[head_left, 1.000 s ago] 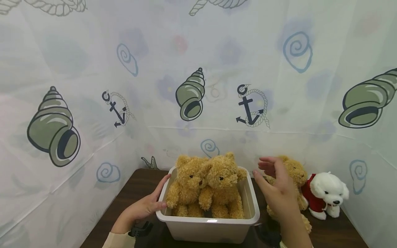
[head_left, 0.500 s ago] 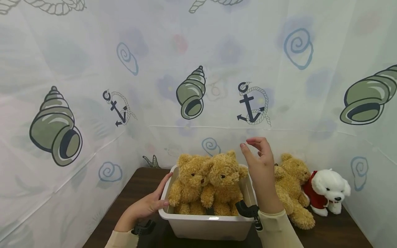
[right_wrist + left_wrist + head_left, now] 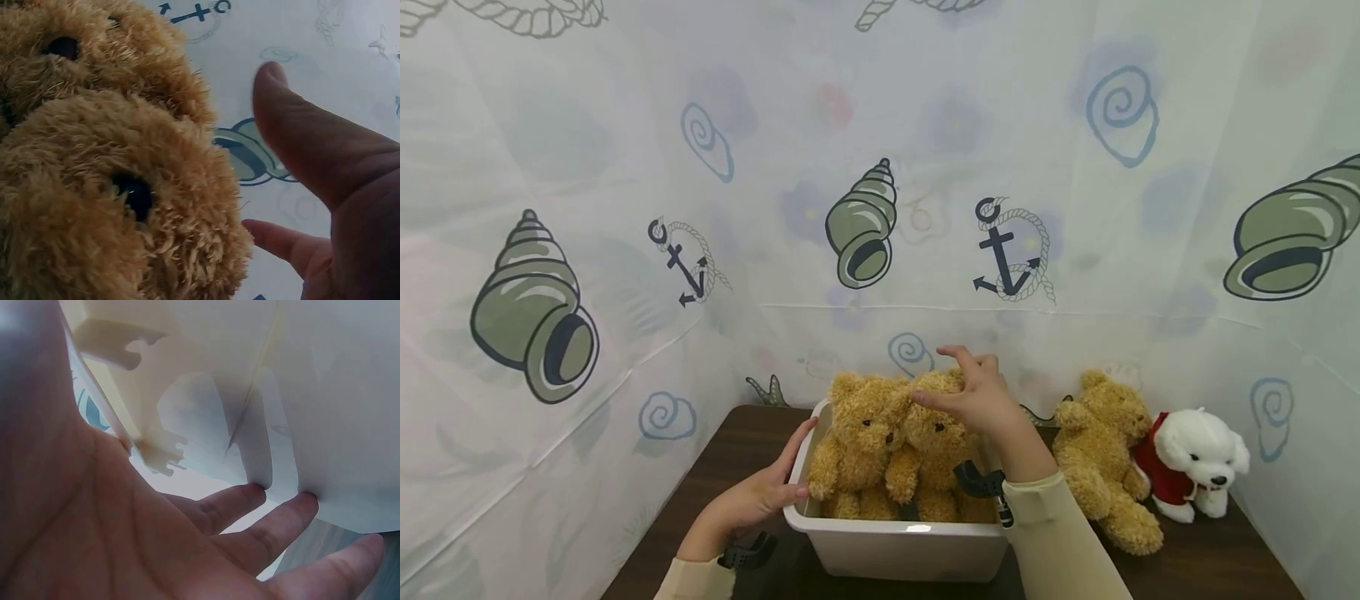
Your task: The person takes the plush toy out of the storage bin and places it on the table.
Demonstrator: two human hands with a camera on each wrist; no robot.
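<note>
Two tan teddy bears sit side by side in a white plastic tub: the left bear and the right bear. My left hand holds the tub by its left rim, thumb over the edge; in the left wrist view its fingers touch the outer wall. My right hand is at the right bear's head, thumb and fingers spread wide around it, partly hiding that head. The right wrist view has the thumb apart from the fur of the nearer bear head.
Right of the tub, a third teddy bear leans back on the dark wood table. Beside it sits a white plush dog in a red top. A printed cloth hangs behind and at both sides.
My right hand has moved left and over from the third bear to the right bear's head in the tub. The left hand stays on the rim.
</note>
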